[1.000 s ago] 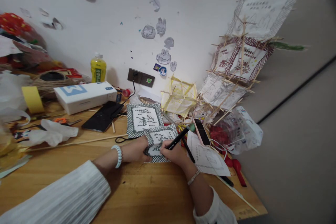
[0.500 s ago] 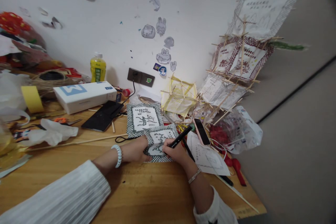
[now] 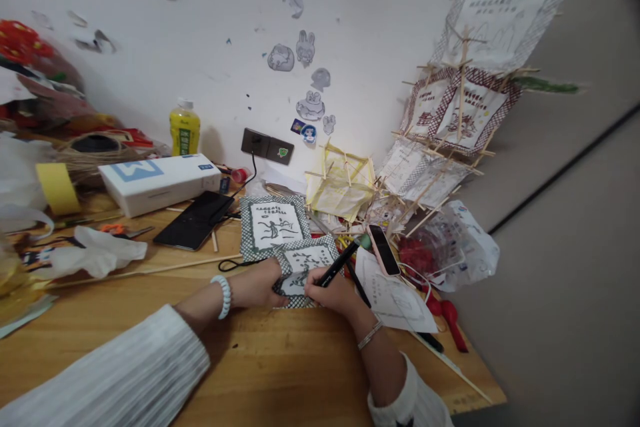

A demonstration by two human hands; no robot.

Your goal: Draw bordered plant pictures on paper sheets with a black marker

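Observation:
A black marker pen is pinched in my right hand, its back end slanting up and right. The tip is hidden by my fingers, over a paper drawing with a dark checked border and plant-like lines. My left hand is closed on that sheet's left edge, with its fingertips partly hidden. Just behind lies a second bordered drawing with handwriting at its top; the front sheet overlaps its lower corner.
Right of my hands lie a white sheet, a pink-edged phone and red balloons. Stick-and-paper lanterns stand at the back. To the left are a black phone, a white box and a yellow bottle.
My right hand and the marker have shifted slightly left over the sheet. My left hand stays at the paper's edge. The whole view has moved a little.

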